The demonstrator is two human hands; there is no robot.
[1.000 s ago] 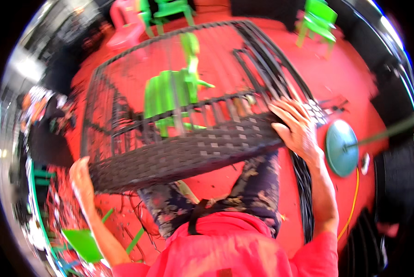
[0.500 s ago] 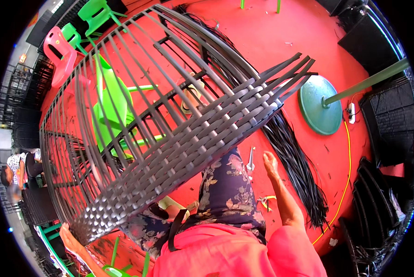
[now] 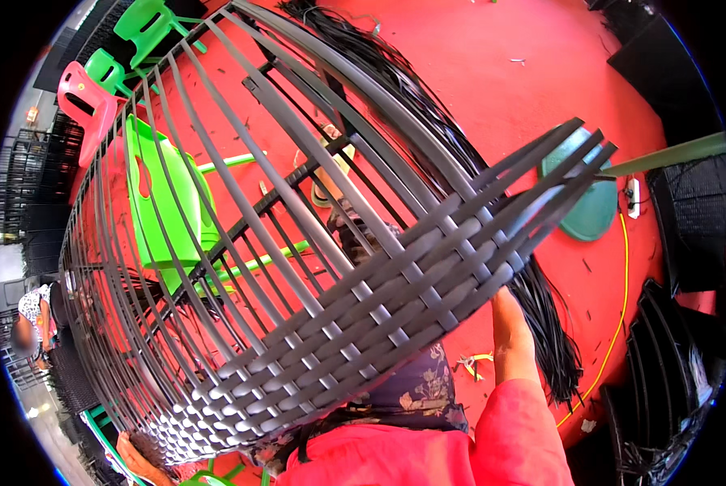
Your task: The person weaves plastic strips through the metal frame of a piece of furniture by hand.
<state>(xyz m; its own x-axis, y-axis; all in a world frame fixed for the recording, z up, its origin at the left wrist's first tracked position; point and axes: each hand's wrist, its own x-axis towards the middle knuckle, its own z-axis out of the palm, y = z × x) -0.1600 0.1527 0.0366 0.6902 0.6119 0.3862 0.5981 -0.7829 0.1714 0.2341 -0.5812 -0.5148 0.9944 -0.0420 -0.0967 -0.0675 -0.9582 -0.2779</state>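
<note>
A large frame strung with grey-brown flat plastic strips (image 3: 258, 206) fills the left and middle, tilted across my lap. Its near side carries a tightly woven band (image 3: 363, 324), and several loose strip ends (image 3: 570, 182) jut out at the upper right. My right hand (image 3: 509, 312) reaches up to the underside of the band near those ends; its fingers are hidden behind the weave. At the lower left, my left hand (image 3: 132, 455) is against the frame's near corner, mostly covered, so its finger position does not show.
A bundle of black strips (image 3: 545, 332) lies on the red floor (image 3: 493, 89), right of my leg. Beyond are a green round-based stand (image 3: 590, 211), a power strip (image 3: 633, 198) and a yellow cable (image 3: 625, 283). A green chair (image 3: 164, 202) shows through the frame; another person (image 3: 37, 320) is far left.
The frame has come closer to me and lower in view, its loose ends shifting right. My right hand has risen from open space to the woven band. My left hand has dropped lower.
</note>
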